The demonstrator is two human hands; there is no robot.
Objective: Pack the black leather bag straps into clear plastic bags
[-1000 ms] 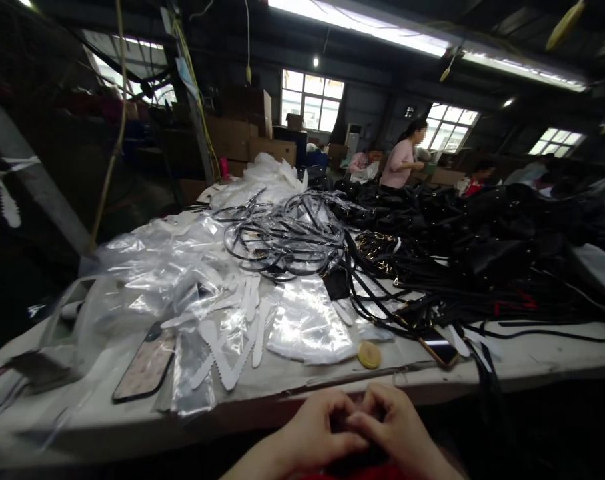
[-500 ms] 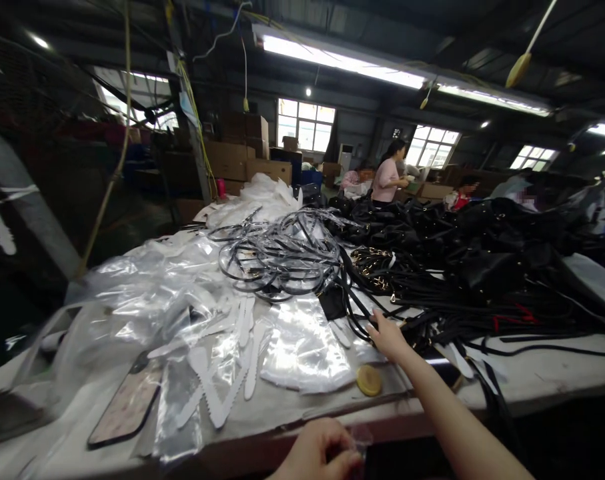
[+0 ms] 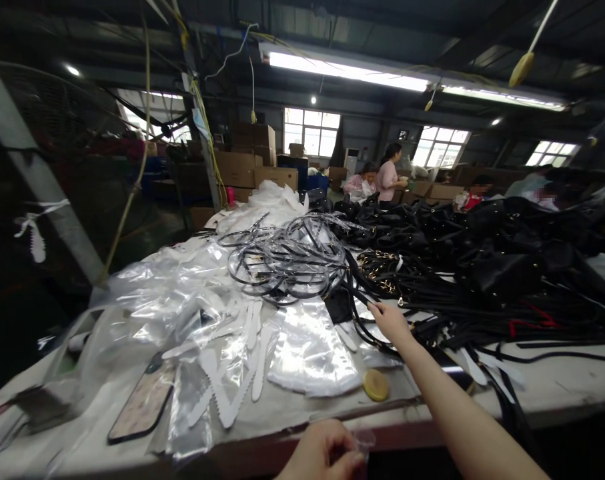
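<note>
My left hand (image 3: 327,452) is low at the table's front edge, fingers curled and pinching a clear plastic bag (image 3: 365,440), of which only a crumpled end shows. Stretched forward over the table, my right hand (image 3: 393,325) has its fingertips closed on a black strap (image 3: 358,293). That strap runs among other black straps with gold-coloured clasps (image 3: 385,287). Just left of the hand lie a small black flat piece (image 3: 337,305) and a stack of clear plastic bags (image 3: 312,353). Coiled straps in clear plastic (image 3: 292,260) are heaped beyond them.
A round yellow tin (image 3: 376,385) sits near the front edge. White serrated strips (image 3: 227,400) and a phone (image 3: 142,400) lie to the left. Black bags (image 3: 502,267) are piled at right. A leaning metal post (image 3: 57,193) stands at left; a person in pink (image 3: 386,177) is beyond the table.
My right hand has moved slightly forward and left, and its spread fingers have closed on the strap. My left hand still pinches the plastic. The view has shifted a little to the left.
</note>
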